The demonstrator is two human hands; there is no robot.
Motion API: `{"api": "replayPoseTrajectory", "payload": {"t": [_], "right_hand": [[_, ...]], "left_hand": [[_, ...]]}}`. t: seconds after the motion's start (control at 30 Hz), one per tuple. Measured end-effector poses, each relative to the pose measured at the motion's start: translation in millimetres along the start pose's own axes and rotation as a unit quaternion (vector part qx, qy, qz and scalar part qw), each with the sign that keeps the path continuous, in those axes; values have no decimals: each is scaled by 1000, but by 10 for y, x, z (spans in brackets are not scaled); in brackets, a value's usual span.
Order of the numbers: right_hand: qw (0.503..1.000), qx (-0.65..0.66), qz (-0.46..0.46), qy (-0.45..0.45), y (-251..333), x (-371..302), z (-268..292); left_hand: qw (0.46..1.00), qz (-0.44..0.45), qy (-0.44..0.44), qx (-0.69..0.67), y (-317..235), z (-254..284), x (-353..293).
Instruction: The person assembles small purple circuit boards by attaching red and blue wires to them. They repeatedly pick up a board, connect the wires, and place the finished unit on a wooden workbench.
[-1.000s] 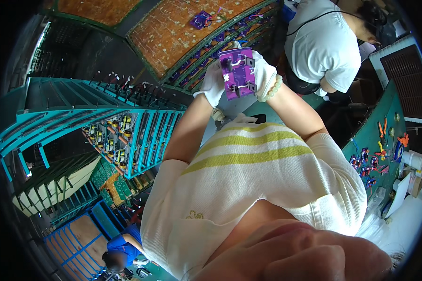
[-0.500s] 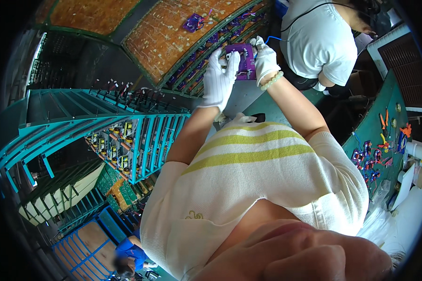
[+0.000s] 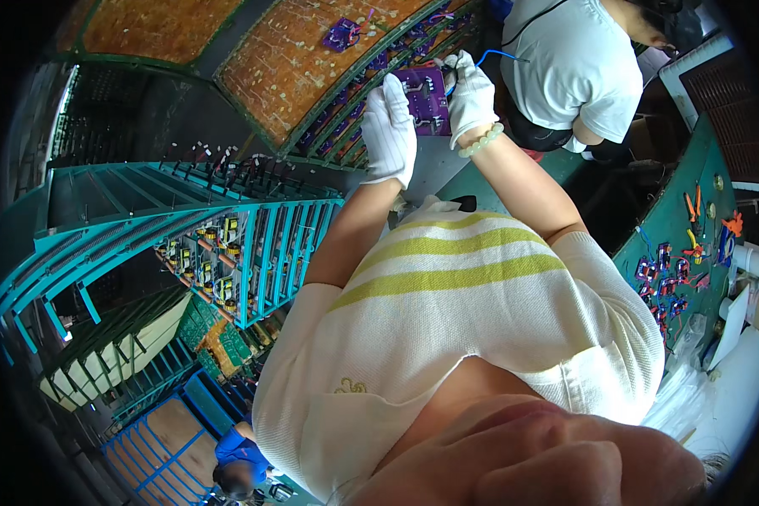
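Note:
A purple circuit board (image 3: 427,101) is held up ahead of me, its component side partly in view. My left hand (image 3: 389,131), in a white glove, grips its left edge, fingers extended together. On the opposite edge, my right hand (image 3: 472,94), gloved too, has its fingers curled in; part of their grip is hidden. Between those fingers and the board a small dark part shows, too unclear to name. From the right fingertips a blue wire (image 3: 502,54) runs off to the right.
Beyond my hands stands a green-framed rack (image 3: 346,110) of purple boards, beside a brown worktop (image 3: 287,63) carrying another board (image 3: 341,35). A teal rack (image 3: 185,198) is at left. One co-worker (image 3: 569,67) is close at right, near a green table (image 3: 691,185) with tools.
Both hands have shifted slightly up and left with the board. My left fingers have straightened and moved off its face to the edge, uncovering more of it. The blue wire has swung outward.

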State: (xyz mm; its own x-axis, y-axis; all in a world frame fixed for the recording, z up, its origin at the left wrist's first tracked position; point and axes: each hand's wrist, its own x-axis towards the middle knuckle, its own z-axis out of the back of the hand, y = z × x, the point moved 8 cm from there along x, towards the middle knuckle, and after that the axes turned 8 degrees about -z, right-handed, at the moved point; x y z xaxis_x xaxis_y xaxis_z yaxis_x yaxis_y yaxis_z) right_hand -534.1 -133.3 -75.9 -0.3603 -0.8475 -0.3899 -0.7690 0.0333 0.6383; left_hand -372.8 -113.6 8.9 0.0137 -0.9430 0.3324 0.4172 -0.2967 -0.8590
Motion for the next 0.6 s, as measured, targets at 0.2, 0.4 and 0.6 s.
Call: {"api": "replayPoseTrajectory", "payload": {"t": [0.2, 0.4, 0.6], "right_hand": [[996, 66, -52, 28, -121, -12, -50], [993, 4, -116, 32, -264, 31, -60], [966, 102, -224, 82, -699, 227, -93]], "left_hand": [[998, 50, 26, -38, 139, 31, -14], [987, 55, -34, -145, 253, 114, -66], [982, 31, -55, -178, 326, 167, -75]]}}
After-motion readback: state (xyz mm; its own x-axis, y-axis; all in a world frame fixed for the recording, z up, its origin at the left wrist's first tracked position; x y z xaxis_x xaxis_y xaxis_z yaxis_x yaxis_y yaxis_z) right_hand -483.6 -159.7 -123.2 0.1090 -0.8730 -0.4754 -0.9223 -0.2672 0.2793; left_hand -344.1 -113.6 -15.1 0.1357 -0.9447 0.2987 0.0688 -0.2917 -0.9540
